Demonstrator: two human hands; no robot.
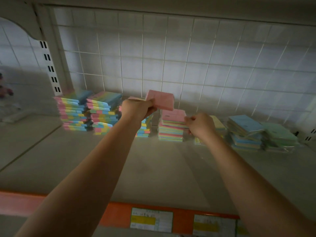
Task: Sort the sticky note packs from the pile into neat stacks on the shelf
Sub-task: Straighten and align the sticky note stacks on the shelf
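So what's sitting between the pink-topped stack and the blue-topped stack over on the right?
In the head view, the right hand and a yellow-topped stack partly hidden behind it lie between the pink-topped stack and the blue-topped stack.

Left stacks [89, 112] motion-blurred; price labels [151, 221] unreadable, cut off.

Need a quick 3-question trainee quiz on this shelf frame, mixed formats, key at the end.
1. True or false: the left hand holds pink packs raised above the stacks.
2. What does the right hand touch? A) the pink-topped stack B) the green stack C) the orange shelf edge
3. Fill in: the wall behind the shelf is covered by a white wire ____.

Key: 1 true; 2 A; 3 grid.
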